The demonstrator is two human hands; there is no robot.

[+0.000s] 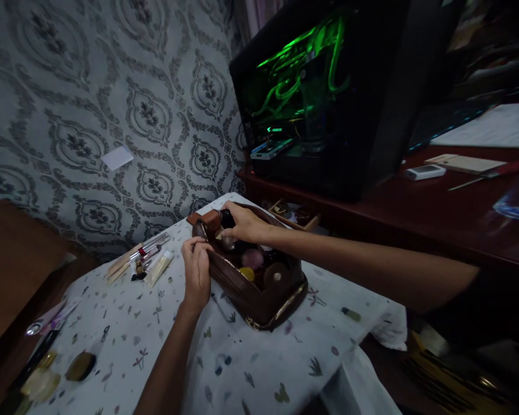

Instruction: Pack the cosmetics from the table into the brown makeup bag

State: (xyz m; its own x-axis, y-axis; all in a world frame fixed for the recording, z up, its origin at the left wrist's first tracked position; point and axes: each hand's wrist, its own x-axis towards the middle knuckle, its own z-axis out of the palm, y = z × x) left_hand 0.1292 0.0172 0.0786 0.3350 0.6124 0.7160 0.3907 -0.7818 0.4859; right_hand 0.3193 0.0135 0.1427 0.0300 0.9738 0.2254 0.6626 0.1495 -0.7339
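Note:
A brown leather-look zip bag lies unzipped on the patterned cloth, its opening facing up. My left hand grips the bag's near left rim, fingers bent over the edge. Reaching into the bag's far end, my right hand has thumb and fingers closed round a small black round item; its lower part is hidden. A brown leather-like piece sits at the far left corner of the bag. Inside show a pinkish round item and a yellow one; other contents are too dark to make out.
Brushes, tubes and a cream-coloured tube lie left of the bag on the cloth-covered table. A dark round jar stands front left. Behind are an open drawer and a green-lit computer case on a red desk.

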